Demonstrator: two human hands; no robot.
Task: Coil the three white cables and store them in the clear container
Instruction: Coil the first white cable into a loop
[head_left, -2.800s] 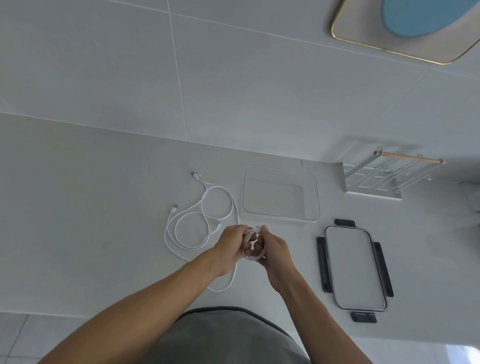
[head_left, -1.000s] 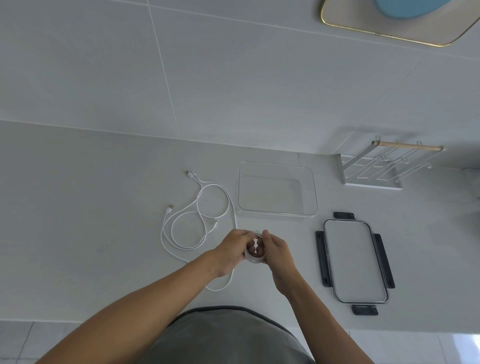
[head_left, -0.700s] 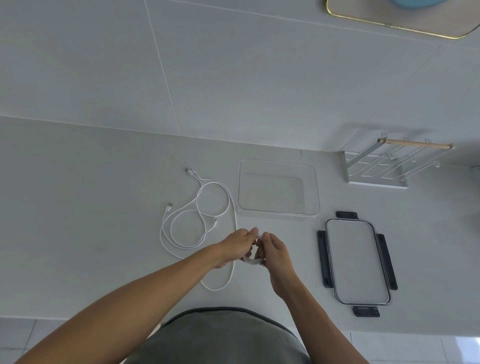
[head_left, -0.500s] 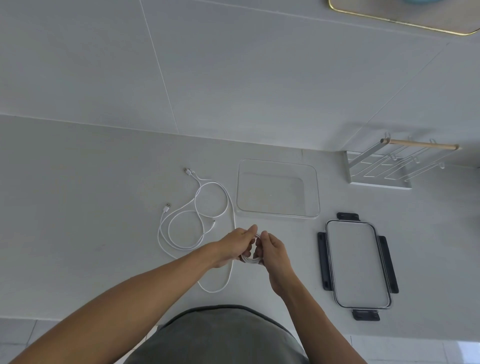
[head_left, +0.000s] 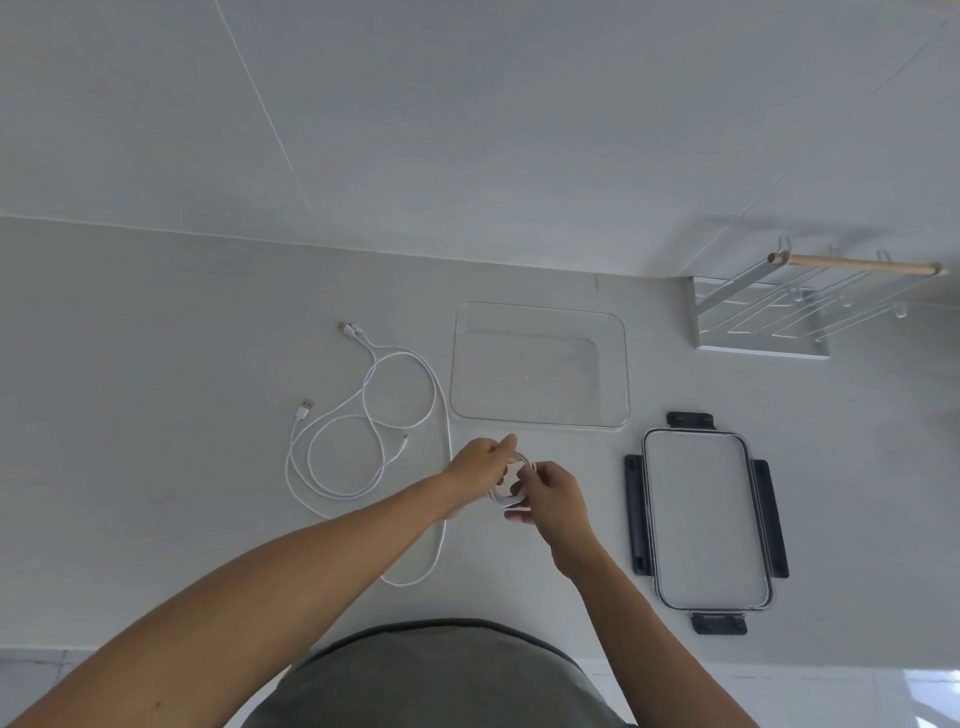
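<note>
Since the earlier frames the hands have stayed together over the same spot in front of the box, and the loose tail of cable below the left forearm looks a little shorter than 2.8 s ago; the small coil between the fingers is still held.

Far left, the counter (head_left: 130, 415) has a wide free area, up to the wall edge behind. Next come the loose cables (head_left: 363, 431), lying flat in open loops, with two plugs pointing left and back. One strand runs down beside the box's left edge, passes under the left forearm and bends in a loop near the counter's front edge.

The left hand (head_left: 478, 462) is just in front of the box. Its fingers are curled and pinch the coil (head_left: 511, 483) from the left side. The right hand (head_left: 553, 491) touches the same coil from the right; thumb and fingers are bent around it, and one fingertip sticks out below. The coil is small and partly hidden, so I cannot tell how many turns it has.

The box (head_left: 540, 312) is clear, stands open and has no cable inside. Between it and the hands only a narrow strip of counter is free. To the right the lid (head_left: 706, 519) lies flat with dark clips, well apart from the hands. Behind it, by the wall, stands a white rack (head_left: 769, 322) with a wooden bar.
</note>
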